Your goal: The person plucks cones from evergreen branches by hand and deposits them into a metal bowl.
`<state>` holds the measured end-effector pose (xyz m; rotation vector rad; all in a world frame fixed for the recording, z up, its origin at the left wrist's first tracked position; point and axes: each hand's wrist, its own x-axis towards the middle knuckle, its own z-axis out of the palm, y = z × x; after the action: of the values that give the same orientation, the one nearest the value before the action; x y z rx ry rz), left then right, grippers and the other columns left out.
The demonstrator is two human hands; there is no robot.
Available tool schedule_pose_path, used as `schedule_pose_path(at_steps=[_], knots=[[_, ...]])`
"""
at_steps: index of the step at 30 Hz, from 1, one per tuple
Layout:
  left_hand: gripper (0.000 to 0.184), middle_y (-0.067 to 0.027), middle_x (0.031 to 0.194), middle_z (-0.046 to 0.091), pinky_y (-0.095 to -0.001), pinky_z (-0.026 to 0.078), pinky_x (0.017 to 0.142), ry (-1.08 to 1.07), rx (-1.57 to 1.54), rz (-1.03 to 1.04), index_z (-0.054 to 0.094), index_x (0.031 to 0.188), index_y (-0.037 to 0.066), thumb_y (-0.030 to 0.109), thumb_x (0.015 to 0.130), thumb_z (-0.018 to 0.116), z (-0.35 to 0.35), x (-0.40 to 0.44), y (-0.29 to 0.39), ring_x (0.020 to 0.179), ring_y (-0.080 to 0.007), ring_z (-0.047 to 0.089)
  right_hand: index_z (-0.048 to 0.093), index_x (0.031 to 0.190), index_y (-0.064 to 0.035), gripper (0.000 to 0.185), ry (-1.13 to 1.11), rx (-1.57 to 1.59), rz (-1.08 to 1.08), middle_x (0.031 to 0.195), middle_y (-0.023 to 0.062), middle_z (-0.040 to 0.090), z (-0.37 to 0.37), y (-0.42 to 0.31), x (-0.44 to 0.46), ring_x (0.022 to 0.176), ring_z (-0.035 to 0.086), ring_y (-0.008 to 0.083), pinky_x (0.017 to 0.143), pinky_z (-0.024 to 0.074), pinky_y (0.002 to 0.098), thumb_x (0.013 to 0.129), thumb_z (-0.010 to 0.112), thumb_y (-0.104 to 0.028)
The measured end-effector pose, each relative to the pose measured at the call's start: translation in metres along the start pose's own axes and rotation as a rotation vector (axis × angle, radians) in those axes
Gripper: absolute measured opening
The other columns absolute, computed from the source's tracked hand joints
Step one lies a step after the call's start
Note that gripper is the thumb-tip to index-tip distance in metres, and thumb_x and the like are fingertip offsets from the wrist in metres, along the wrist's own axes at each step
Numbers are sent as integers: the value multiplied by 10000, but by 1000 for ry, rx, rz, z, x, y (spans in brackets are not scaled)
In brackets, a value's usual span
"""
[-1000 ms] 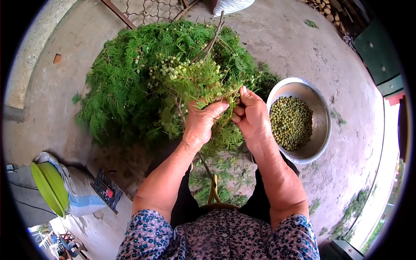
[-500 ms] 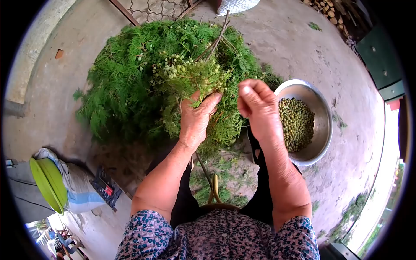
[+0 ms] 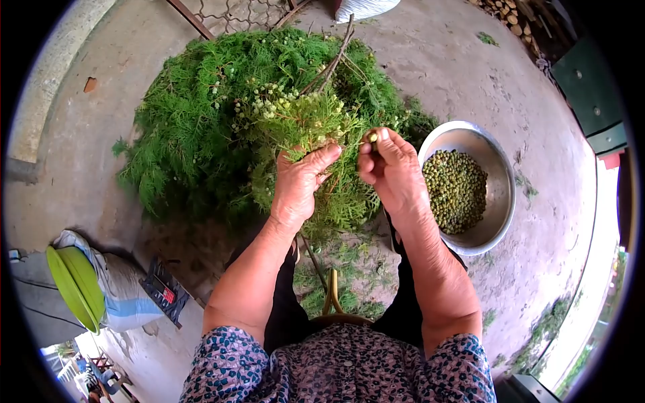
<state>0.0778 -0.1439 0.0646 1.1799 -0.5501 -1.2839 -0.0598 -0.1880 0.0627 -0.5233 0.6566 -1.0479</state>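
My left hand [image 3: 299, 181] is closed round a leafy green branch [image 3: 312, 124] that bears pale green cones. Just to its right, my right hand [image 3: 395, 168] pinches a small green cone [image 3: 373, 138] between thumb and fingers. Under and beyond both hands lies a large heap of green branches [image 3: 195, 121], with a bare forked stem [image 3: 336, 60] rising at its top. A metal basin [image 3: 500, 195] stands right of my right hand, and a mass of small green cones [image 3: 457, 191] lies in it.
At the lower left are a lime-green basin [image 3: 74, 285], a pale sack [image 3: 124, 289] and a black plastic bag [image 3: 163, 293]. A white sack [image 3: 366, 8] stands at the top. Firewood [image 3: 507, 17] and a dark green cabinet [image 3: 591, 91] are at the upper right.
My right hand moved from the branch toward the basin, then came back left to the branch's edge, and a cone now shows in its fingers. My left hand shifted slightly left, still gripping.
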Motion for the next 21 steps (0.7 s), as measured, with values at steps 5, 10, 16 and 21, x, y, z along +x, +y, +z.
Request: schedule_pose_path(at_steps=[5,10,16,21], knots=[[230,-20,838,644,-196,342,486,-44,13,-7,606,885,73,150,704,726,-3,-2,4,728,-82,586,525,936,-27,129,5,130,-36,809,61,561,-1,-19,6,702,548,139,566,449,249,860,513,-131],[549,-84,925,610,-267,400,661,16,37,-180,357,1064,54,158,683,739,-3,-4,3,840,-162,584,583,876,-29,203,72,-34,1,739,14,536,-10,-19,8,591,472,79,488,379,197,841,579,-229],[871,-173,1039,538,-350,426,799,1,177,-156,239,1215,-55,239,607,789,-7,3,2,961,-227,547,635,827,-46,246,-42,-705,48,551,-37,456,3,-24,0,465,373,52,426,294,190,803,627,-291],[308,-24,867,637,-182,359,533,-84,327,153,641,944,60,261,713,672,-9,4,-3,634,-34,505,605,924,-36,345,-12,-1036,-215,649,-41,530,-10,-3,8,546,449,85,518,410,245,826,578,-365]])
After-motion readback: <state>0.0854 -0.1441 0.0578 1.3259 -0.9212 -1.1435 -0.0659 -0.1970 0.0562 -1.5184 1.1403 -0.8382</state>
